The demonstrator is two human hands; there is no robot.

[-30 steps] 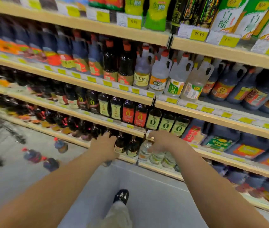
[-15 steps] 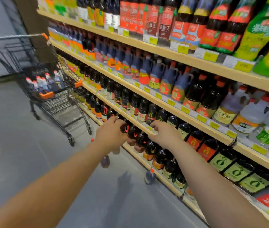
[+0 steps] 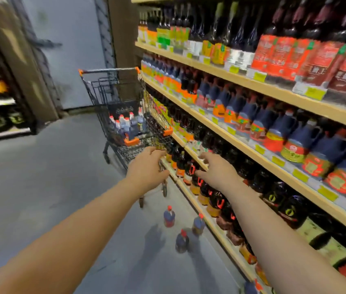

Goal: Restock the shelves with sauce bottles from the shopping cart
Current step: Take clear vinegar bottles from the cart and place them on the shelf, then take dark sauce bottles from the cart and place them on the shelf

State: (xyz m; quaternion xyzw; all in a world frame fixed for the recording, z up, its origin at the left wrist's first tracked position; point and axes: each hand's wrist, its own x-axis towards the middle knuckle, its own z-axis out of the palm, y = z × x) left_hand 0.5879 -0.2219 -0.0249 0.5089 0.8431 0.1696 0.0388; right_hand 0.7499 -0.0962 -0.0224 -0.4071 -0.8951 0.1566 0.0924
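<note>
Red-capped sauce bottles (image 3: 128, 126): one cluster, upright, at the handle end of the black wire shopping cart (image 3: 144, 145), which is parked against the far end of the shelves (image 3: 216, 71). Also three loose bottles (image 3: 169, 216), upright on the floor (image 3: 40, 177) near the bottom shelf's front edge.

Both hands empty: left hand (image 3: 147, 168) with fingers relaxed at the cart's near corner, contact not discernible; right hand (image 3: 216, 169) with fingers spread, just off the dark bottles (image 3: 189, 170) on a lower shelf.

Handling advice: reach over the near rim, grip one bottle by its body, and lift it straight up, clear of neighbours and wire.
</note>
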